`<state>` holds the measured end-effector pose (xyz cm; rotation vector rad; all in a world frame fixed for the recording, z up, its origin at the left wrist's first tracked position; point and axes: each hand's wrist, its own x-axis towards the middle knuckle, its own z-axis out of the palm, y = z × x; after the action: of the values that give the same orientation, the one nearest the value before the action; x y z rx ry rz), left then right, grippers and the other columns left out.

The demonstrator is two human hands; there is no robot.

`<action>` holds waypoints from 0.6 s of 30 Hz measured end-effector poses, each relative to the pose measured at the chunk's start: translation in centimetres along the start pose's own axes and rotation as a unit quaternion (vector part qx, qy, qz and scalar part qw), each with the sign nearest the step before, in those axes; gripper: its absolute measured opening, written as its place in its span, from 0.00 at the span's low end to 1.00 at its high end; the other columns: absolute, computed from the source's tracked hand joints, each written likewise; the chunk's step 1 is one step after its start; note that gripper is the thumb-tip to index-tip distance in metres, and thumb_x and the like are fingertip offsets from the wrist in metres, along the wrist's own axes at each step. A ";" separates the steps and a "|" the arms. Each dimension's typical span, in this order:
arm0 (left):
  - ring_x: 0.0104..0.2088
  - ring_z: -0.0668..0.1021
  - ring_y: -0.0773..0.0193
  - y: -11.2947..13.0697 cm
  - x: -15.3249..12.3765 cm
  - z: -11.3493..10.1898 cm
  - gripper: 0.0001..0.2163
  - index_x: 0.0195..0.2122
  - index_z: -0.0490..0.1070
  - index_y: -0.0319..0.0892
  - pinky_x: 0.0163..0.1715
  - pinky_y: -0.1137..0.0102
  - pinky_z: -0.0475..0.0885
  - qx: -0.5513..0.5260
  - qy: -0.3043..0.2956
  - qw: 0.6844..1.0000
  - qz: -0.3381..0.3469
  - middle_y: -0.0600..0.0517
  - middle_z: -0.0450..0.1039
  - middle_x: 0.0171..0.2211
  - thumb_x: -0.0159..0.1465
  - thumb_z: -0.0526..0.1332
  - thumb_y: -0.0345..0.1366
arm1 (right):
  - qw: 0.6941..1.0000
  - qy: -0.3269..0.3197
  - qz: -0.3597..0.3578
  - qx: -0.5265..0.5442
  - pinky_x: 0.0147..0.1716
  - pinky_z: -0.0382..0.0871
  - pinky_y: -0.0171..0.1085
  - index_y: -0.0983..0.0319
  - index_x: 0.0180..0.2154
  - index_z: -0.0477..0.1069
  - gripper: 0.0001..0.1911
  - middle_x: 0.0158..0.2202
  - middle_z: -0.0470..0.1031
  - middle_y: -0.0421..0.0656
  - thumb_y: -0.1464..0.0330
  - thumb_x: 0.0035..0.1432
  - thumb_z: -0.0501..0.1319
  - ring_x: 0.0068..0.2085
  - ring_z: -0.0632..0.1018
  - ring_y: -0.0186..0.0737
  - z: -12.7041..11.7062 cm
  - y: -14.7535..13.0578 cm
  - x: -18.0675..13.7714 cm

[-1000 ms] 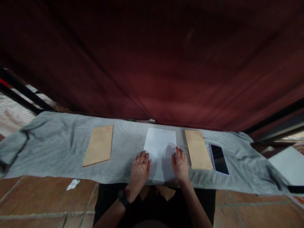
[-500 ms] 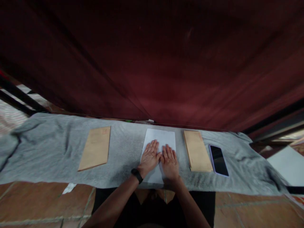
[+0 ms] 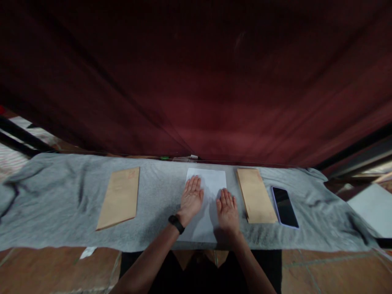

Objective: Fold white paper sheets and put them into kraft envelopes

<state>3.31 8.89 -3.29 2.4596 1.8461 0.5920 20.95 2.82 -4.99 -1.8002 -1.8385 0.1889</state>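
A white sheet of paper [image 3: 211, 179] lies on the grey cloth in front of me. My left hand [image 3: 192, 197] rests flat along its left side, fingers stretched out and held close together, with a dark band on the wrist. Over the paper's right edge is my right hand [image 3: 228, 210], also flat with fingers extended. Neither hand grips anything. Bare paper shows between the two hands. Whether the palms press on the sheet or hover just above it, I cannot tell.
Brown envelopes [image 3: 120, 198] lie to the left, and a stack of brown envelopes [image 3: 256, 196] to the right. A phone [image 3: 284, 207] in a purple case is beside that stack. Grey cloth [image 3: 165, 192] covers the narrow surface; a dark red curtain [image 3: 196, 102] hangs behind it.
My hands have moved apart, left hand toward the paper's left edge and right hand toward its right edge. Before, they were nearly touching at the middle of the sheet.
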 end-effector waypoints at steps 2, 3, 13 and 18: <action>0.71 0.57 0.54 1.3 1.4 0.6 0.26 0.69 0.56 0.33 0.70 0.54 0.52 -0.013 -0.021 0.999 0.040 0.42 0.57 0.70 0.71 0.46 0.35 | 0.999 -0.014 0.003 0.047 0.69 0.50 0.55 0.65 0.69 0.58 0.29 0.70 0.59 0.52 0.60 0.74 0.42 0.70 0.60 0.50 0.0 -0.8 1.7; 0.71 0.56 0.54 1.8 2.1 0.9 0.26 0.69 0.55 0.33 0.71 0.54 0.51 -0.014 -0.036 0.998 0.053 0.41 0.56 0.70 0.71 0.47 0.34 | 0.996 -0.026 -0.006 0.085 0.69 0.53 0.52 0.65 0.69 0.57 0.30 0.70 0.59 0.51 0.58 0.74 0.41 0.70 0.60 0.47 0.1 -1.3 2.8; 0.72 0.54 0.52 0.4 4.9 2.7 0.29 0.71 0.51 0.31 0.71 0.55 0.50 0.032 -0.093 0.993 0.069 0.38 0.51 0.72 0.70 0.48 0.34 | 0.994 -0.065 -0.078 0.051 0.70 0.49 0.50 0.65 0.69 0.57 0.30 0.69 0.61 0.50 0.59 0.75 0.36 0.71 0.59 0.42 3.3 -3.6 9.4; 0.72 0.53 0.54 -0.3 5.2 2.3 0.28 0.71 0.51 0.32 0.71 0.55 0.49 0.034 -0.099 0.993 0.060 0.39 0.51 0.72 0.71 0.45 0.32 | 0.992 -0.064 -0.100 -0.047 0.69 0.49 0.52 0.62 0.70 0.54 0.28 0.70 0.58 0.49 0.61 0.76 0.39 0.71 0.59 0.45 3.7 -2.7 9.3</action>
<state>5.00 14.26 -4.01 2.5792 1.6817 0.2775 17.33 12.52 -4.18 -1.6855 -2.1365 0.1475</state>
